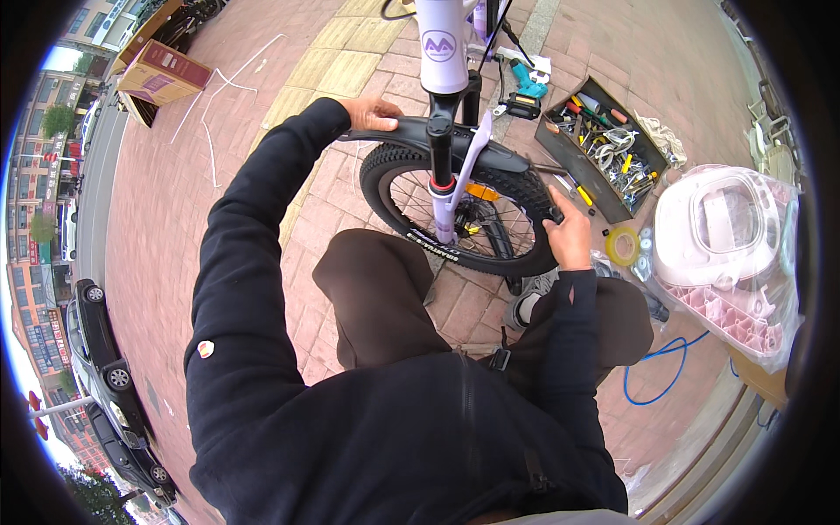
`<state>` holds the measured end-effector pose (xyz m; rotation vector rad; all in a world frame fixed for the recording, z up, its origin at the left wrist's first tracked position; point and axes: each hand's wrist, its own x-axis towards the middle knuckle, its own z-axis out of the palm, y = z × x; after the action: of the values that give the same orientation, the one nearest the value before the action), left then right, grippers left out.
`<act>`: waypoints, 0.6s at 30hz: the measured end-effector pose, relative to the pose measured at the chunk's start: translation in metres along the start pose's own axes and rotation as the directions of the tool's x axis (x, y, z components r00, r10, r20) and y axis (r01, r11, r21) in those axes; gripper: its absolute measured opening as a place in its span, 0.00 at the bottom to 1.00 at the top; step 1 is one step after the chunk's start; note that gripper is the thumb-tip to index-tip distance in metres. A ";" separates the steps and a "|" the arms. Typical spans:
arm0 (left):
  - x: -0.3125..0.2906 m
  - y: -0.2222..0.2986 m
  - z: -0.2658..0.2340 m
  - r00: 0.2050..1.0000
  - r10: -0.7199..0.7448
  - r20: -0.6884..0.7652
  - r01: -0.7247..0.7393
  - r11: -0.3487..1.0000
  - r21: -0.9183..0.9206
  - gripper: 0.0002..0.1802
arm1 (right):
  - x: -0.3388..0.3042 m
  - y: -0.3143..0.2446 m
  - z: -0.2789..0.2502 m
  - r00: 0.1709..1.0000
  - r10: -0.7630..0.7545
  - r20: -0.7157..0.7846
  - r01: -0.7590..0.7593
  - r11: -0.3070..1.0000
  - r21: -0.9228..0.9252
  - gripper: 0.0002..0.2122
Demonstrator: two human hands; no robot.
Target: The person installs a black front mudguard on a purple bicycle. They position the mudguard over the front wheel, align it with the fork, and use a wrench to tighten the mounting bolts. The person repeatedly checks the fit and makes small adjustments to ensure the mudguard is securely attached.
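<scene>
In front of my knees stands a bicycle's front wheel with a knobby black tyre [378,182]. A black mudguard [402,133] curves over it, below the lilac head tube [440,66] and around the lilac fork [444,214]. My left hand [372,114] grips the mudguard's left end, fingers on top. At the wheel's right side, my right hand [569,229] is closed beside the tyre. A small dark piece [556,213] shows between its thumb and fingers; I cannot tell what it is. An orange reflector [481,192] sits among the spokes.
Beyond the wheel lie a teal cordless drill [528,80] and an open toolbox [567,147] of mixed tools. On the right are a yellow tape roll [622,246], a bagged white-and-pink plastic item [713,232] and a blue hose [669,350]. A cardboard box [162,72] stands far left.
</scene>
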<state>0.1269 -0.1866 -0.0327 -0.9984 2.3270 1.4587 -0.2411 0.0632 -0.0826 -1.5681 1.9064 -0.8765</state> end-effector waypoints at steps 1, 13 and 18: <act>-0.007 -0.006 0.003 0.999 -0.014 -0.043 0.013 1.000 -0.015 0.48 | 0.008 0.007 -0.001 1.000 0.000 0.022 -0.001 0.999 0.049 0.27; -0.015 -0.022 0.047 0.898 0.244 -0.367 -0.140 0.948 0.287 0.51 | 0.029 -0.011 -0.007 0.918 0.254 0.304 -0.392 0.687 0.612 0.27; -0.010 -0.024 0.081 0.743 0.283 -0.606 -0.088 0.940 0.331 0.48 | 0.035 -0.019 0.008 0.910 0.323 0.261 -0.414 0.760 0.502 0.29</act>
<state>0.1366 -0.1198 -0.0844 -1.3782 3.0906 0.8497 -0.2301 0.0256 -0.0734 -0.8465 1.5750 -0.9707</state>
